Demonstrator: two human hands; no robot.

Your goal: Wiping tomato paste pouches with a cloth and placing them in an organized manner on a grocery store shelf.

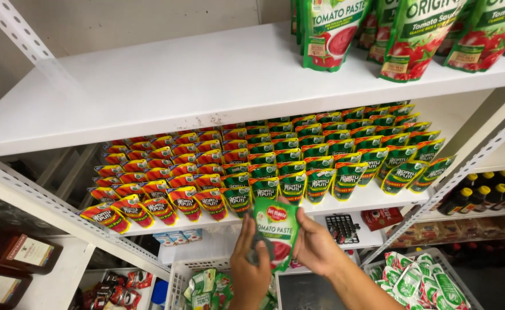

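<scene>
Here, a small green tomato paste pouch [276, 228] is held upright between both hands, low in the view and in front of the middle shelf. The left hand [250, 268] is closed on the pouch's lower left edge, its fingers curled around it; the right hand [315, 247] is pressed against the pouch's right side, with the fingers tucked behind it. Behind the pouch, the middle shelf [373, 198] is packed with rows of small sachets: red and yellow ones [166, 172] on the left, green ones [333, 155] on the right. On the top shelf [178, 86], larger green tomato paste and sauce pouches [413, 34] are stood at the right end. Below the hands, a white basket [186, 274] of green packets is seen, and dark bottles [494, 195] are lined up at the far right.
</scene>
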